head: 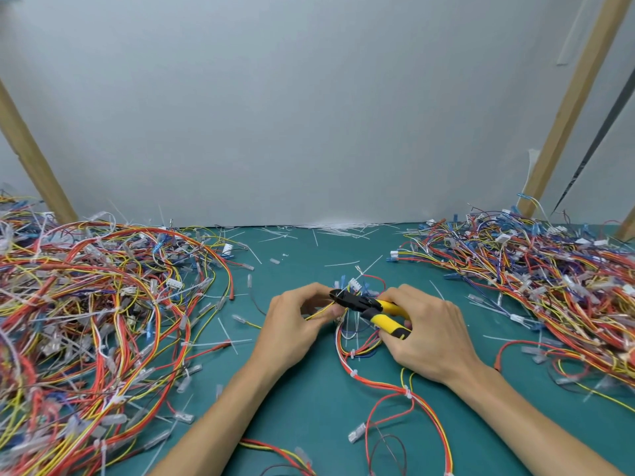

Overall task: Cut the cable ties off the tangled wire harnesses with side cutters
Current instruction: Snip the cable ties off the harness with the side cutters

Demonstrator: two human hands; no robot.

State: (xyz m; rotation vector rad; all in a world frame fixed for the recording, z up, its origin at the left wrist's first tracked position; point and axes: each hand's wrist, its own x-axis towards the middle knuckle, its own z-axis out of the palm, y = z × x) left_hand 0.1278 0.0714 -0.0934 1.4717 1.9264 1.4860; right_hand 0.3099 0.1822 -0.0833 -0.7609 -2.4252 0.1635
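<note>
My right hand (pixel 429 334) grips the yellow-and-black handles of the side cutters (pixel 369 309), whose black jaws point left toward my left hand. My left hand (pixel 292 324) pinches the wires of a red, yellow and white harness (pixel 364 348) just under the jaws. That harness trails toward me over the green mat, with white cable ties (pixel 407 393) still around it at several spots. Whether the jaws are closed on a tie is hidden by my fingers.
A large tangled pile of harnesses (pixel 92 321) covers the left of the green mat (pixel 309 407); another pile (pixel 536 280) fills the right. Cut white tie scraps (pixel 340 228) lie along the back edge by the grey wall. Wooden posts (pixel 570 104) lean at both sides.
</note>
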